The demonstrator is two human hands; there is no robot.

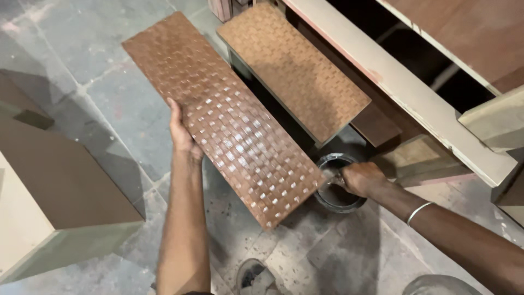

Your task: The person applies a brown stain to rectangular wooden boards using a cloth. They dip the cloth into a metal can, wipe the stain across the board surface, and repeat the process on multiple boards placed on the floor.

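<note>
Fingers of my left hand [181, 136] wrap the long edge of a glossy woven-pattern brown panel [224, 114], holding it tilted above the stone floor [125, 109]. My right hand [363, 179] pinches something small, hidden, inside a round dark tin [327, 198]. Farther off, a second matte panel [295, 68] leans against the pale wooden frame [404, 87].

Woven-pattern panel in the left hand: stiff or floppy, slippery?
The panel probably is stiff: it spans flat from the left hand with no visible sag. Its lower part looks wet and glossy, so likely slippery there. Gripped at one edge only, it may tip toward the can where the right hand is.
</note>
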